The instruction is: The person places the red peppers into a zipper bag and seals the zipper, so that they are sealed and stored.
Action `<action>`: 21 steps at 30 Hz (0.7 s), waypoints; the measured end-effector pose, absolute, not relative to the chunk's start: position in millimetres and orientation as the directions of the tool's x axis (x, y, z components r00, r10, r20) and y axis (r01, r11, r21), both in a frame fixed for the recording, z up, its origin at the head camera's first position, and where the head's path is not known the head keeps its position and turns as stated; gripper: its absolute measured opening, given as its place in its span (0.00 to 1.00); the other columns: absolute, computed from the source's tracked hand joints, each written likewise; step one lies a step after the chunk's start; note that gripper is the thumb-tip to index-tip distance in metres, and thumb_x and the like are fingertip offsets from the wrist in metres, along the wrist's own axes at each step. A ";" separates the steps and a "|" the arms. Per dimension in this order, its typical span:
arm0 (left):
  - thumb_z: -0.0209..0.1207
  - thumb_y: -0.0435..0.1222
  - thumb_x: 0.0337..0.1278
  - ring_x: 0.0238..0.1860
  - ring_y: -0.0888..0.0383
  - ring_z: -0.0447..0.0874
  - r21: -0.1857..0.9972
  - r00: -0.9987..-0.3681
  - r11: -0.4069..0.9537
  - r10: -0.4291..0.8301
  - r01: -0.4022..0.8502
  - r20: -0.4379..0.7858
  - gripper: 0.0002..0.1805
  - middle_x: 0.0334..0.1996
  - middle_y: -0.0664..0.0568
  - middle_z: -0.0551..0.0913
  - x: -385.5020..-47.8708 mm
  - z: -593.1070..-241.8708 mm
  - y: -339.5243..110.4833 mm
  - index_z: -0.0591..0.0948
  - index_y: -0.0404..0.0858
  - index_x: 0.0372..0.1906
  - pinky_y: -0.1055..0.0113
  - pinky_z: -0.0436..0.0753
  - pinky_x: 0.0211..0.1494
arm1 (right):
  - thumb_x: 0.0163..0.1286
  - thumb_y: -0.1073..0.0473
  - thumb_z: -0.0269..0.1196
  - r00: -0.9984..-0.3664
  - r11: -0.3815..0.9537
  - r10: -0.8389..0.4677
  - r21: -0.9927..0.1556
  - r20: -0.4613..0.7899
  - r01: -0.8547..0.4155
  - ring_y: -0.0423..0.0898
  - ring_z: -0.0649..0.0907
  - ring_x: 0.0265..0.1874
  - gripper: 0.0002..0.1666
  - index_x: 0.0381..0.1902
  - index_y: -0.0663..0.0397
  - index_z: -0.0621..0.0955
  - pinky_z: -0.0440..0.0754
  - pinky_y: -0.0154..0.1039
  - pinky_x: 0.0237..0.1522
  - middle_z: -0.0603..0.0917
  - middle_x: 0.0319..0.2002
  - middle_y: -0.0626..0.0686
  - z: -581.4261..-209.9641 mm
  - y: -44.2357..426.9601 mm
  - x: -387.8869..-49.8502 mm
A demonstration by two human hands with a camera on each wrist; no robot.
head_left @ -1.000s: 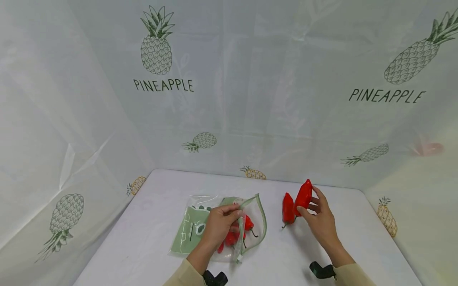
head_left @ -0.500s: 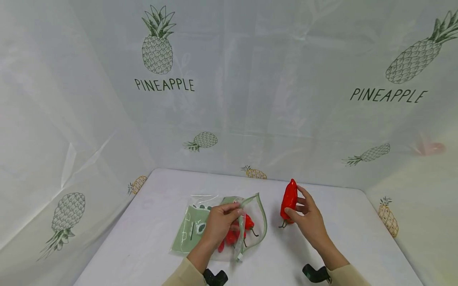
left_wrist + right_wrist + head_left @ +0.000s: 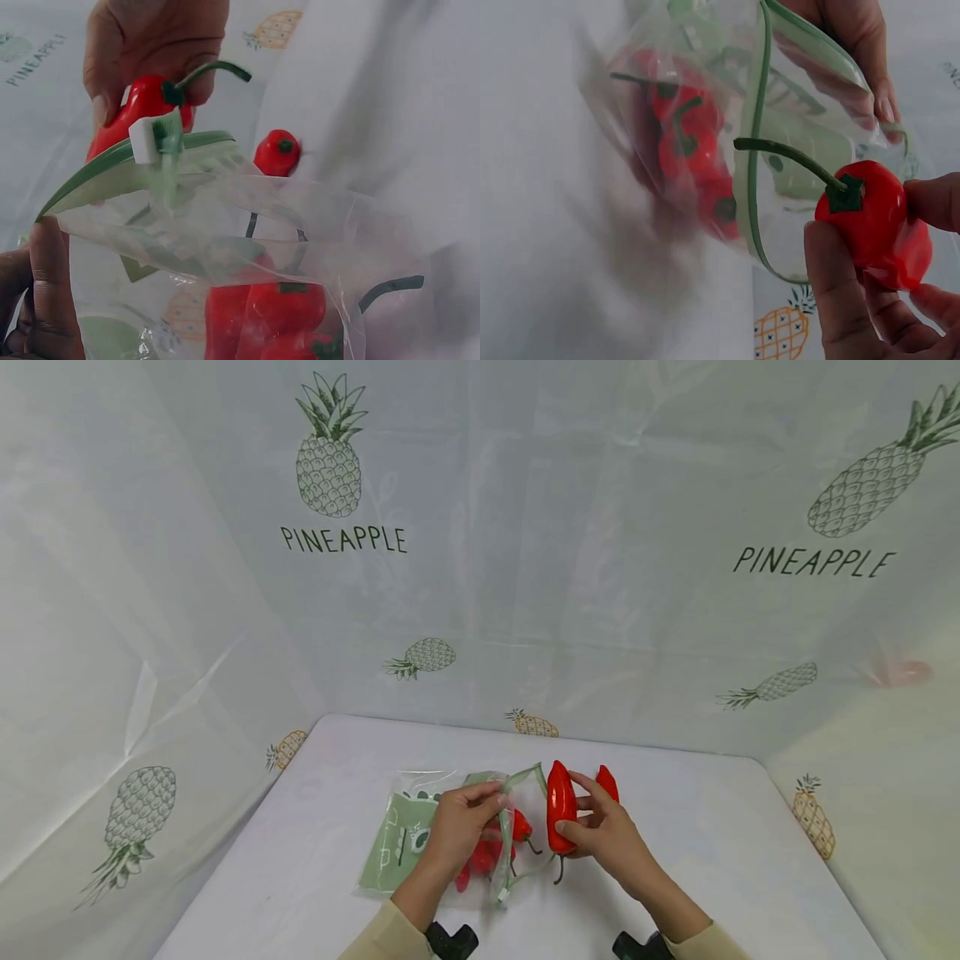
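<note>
A clear zip bag with green trim (image 3: 392, 847) lies on the table, several red peppers (image 3: 486, 857) inside it. My left hand (image 3: 459, 831) pinches the bag's upper edge, and its mouth stands apart in the right wrist view. Just right of that mouth, my right hand (image 3: 609, 837) holds a red pepper (image 3: 561, 806) between thumb and fingers, tip up and stem down. In the right wrist view the held pepper (image 3: 866, 202) has its green stem pointing at the bag's rim (image 3: 756, 150). Another red pepper (image 3: 607, 783) lies behind the right hand, partly hidden.
The white table (image 3: 285, 860) runs back to a pale curtain (image 3: 525, 568) printed with pineapples. The slider (image 3: 144, 141) sits on the bag's green zip edge. Dark wrist devices (image 3: 452, 941) show at both cuffs.
My right hand has carried its pepper leftward to the bag's mouth, uncovering the other pepper on the table. My left hand has stayed on the bag's edge.
</note>
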State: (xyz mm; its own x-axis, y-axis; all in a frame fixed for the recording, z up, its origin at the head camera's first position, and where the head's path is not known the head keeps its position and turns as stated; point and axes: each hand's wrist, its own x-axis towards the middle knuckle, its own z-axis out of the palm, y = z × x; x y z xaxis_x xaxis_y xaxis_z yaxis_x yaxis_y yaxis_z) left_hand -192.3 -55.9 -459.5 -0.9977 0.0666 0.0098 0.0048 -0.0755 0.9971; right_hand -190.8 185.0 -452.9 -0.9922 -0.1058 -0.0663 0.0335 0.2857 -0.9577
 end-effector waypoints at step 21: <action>0.68 0.35 0.69 0.30 0.59 0.87 0.999 -0.993 -0.016 0.111 0.032 0.033 0.17 0.39 0.47 0.90 -187.5 -459.0 -52.4 0.88 0.39 0.60 0.66 0.92 0.33 | 0.64 0.61 0.74 -0.939 0.242 -0.284 -0.962 -0.196 0.128 0.54 0.89 0.38 0.48 0.78 0.60 0.67 0.93 0.54 0.31 0.80 0.49 0.64 -447.5 151.7 -191.2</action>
State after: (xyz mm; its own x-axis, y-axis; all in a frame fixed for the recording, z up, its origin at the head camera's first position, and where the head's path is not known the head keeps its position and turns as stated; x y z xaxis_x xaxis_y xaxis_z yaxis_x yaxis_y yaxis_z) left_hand -187.5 -52.4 -459.0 -0.9933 0.1111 0.0331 0.0316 -0.0155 0.9994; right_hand -191.2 151.7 -447.5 -0.9387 -0.2836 -0.1960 0.1277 0.2419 -0.9619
